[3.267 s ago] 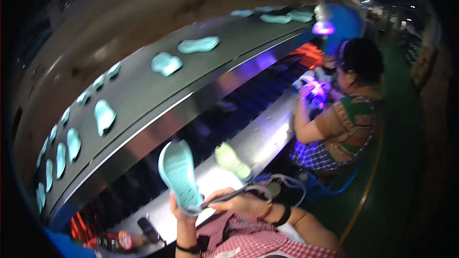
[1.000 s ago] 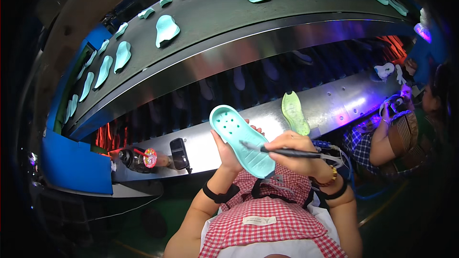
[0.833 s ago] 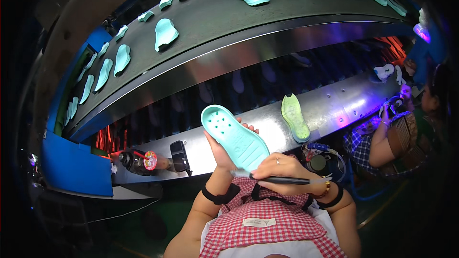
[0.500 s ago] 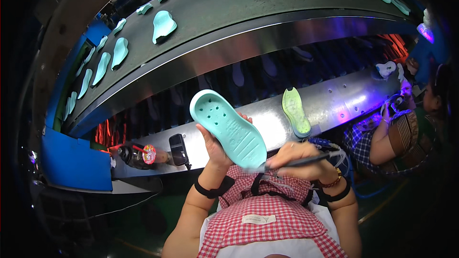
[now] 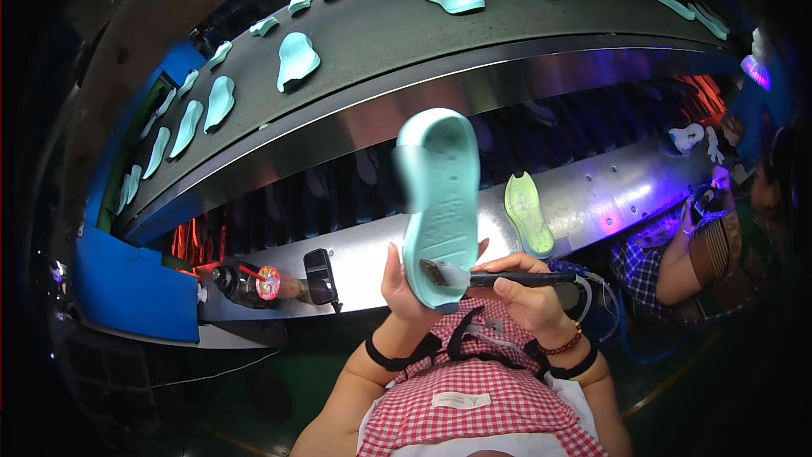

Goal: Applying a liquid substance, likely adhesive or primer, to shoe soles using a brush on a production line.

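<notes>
A mint-green shoe sole [image 5: 444,220] is held up in front of me, its hollow inner side facing me. My left hand [image 5: 406,289] grips its lower end from the left, with a fingertip showing past the right edge. My right hand [image 5: 534,298] is closed round the dark handle of a brush [image 5: 499,278]. The bristles lie over the lower inner face of the sole. A pale yellow-green sole [image 5: 529,218] lies on the metal ledge [image 5: 584,195], to the right of the held one.
Beyond the ledge runs a dark conveyor belt [image 5: 372,59] carrying several mint soles [image 5: 299,61]. A drink cup [image 5: 268,283] and a black phone-like device [image 5: 320,276] sit at the ledge's left. Another person [image 5: 677,262] sits at the right. Dim soles lie under the belt.
The held sole has moved up and right and turned more upright. The brush has come from the sole's bottom end onto its inner face.
</notes>
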### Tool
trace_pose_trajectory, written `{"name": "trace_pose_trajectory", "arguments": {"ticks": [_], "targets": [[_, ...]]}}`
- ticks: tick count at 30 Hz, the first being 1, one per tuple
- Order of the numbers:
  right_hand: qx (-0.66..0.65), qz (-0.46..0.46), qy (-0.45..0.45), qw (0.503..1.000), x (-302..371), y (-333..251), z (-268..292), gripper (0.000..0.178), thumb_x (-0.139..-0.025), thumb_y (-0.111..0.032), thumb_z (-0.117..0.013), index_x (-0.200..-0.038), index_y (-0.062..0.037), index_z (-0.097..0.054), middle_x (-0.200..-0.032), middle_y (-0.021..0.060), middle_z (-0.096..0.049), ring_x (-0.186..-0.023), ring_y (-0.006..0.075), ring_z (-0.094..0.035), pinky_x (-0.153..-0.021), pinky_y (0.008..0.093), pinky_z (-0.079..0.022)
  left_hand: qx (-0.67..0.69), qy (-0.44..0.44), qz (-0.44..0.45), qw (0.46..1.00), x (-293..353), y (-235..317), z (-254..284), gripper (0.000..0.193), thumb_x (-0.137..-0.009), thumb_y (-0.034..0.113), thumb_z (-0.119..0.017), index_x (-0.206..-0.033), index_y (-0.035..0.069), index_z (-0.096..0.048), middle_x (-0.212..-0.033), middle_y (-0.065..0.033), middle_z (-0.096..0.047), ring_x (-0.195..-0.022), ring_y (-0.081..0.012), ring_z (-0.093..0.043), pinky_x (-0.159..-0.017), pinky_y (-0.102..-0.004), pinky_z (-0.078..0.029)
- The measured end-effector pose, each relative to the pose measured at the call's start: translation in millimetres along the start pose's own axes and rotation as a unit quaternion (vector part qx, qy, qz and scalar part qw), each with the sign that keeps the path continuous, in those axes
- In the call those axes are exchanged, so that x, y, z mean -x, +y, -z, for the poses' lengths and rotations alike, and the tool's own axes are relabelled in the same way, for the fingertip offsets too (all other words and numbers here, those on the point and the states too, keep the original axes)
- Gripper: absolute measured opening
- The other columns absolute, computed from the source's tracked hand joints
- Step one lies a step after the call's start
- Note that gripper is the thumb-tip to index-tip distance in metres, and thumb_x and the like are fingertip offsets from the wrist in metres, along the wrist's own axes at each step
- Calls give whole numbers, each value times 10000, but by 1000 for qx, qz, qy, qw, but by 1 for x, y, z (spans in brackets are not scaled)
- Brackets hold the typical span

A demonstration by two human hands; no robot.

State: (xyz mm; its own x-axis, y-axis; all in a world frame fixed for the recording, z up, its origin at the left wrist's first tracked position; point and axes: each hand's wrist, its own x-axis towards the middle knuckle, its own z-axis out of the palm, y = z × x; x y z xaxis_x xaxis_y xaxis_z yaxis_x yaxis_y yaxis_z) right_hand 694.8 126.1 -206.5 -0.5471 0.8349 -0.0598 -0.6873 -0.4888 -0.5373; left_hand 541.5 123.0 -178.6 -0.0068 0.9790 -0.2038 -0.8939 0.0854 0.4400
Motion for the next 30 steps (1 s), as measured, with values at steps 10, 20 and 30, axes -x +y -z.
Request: {"name": "trace_pose_trajectory", "arguments": {"ticks": [10, 20, 30], "targets": [[435, 174, -83, 880, -3, -11, -14, 180, -740, 18, -625, -920, 25, -623, -914, 136, -642, -815, 158, -619, -717, 248, -492, -14, -81, 18, 996, -22, 2, 22, 564, -871, 443, -321, -1271, 51, -394, -1246, -183, -449, -1105, -355, -470, -956, -546, -320], [501, 194, -163, 828, -15, -42, 0, 213, -695, -14, -670, -905, -14, -638, -893, 114, -650, -788, 205, -625, -714, 285, -484, -103, -110, 13, 988, -25, 8, 22, 605, -824, 469, -401, -1241, 31, -418, -1170, -186, -496, -1019, -338, -519, -896, -512, -381], [548, 179, -233, 783, -8, -57, 11, 234, -703, 1, -650, -930, -52, -634, -966, 126, -638, -856, 244, -637, -731, 293, -519, 37, -118, 272, 954, -40, 21, 31, 513, -848, 285, -455, -1244, -35, -396, -1191, -206, -493, -1051, -317, -527, -917, -434, -410]]}}
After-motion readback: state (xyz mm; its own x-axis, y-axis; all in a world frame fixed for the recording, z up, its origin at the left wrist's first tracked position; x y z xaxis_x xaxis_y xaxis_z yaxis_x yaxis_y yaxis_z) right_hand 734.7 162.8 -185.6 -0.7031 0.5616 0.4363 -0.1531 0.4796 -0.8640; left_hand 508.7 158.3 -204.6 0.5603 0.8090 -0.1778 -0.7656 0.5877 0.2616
